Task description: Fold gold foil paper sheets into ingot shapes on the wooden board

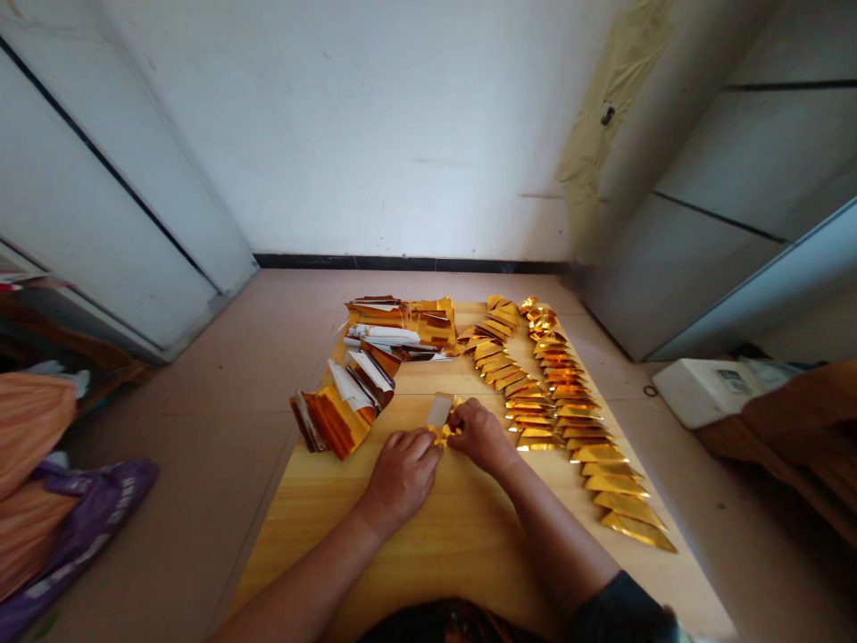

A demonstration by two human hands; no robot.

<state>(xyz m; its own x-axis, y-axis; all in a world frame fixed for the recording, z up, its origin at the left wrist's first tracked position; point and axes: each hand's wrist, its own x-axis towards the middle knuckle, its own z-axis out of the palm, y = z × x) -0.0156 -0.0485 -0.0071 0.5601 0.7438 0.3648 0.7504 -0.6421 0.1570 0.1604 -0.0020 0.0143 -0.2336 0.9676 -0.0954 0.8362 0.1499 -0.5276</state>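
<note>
Both of my hands pinch one small piece of gold foil paper [443,422] over the middle of a low wooden board [428,527]. My left hand [400,474] grips its near left side with the fingers closed. My right hand [480,435] grips the right side, fingers curled. A pale, unfolded flap of the paper sticks up between the hands. Unfolded gold sheets lie fanned in a stack [348,404] just left of my hands. Folded gold pieces lie in long overlapping rows [576,420] to the right.
More gold sheets [402,326] lie at the board's far end. The board rests on a tan floor by a white wall. Orange and purple bags [46,500] sit at the left. A white box [710,388] and a wooden piece stand at the right.
</note>
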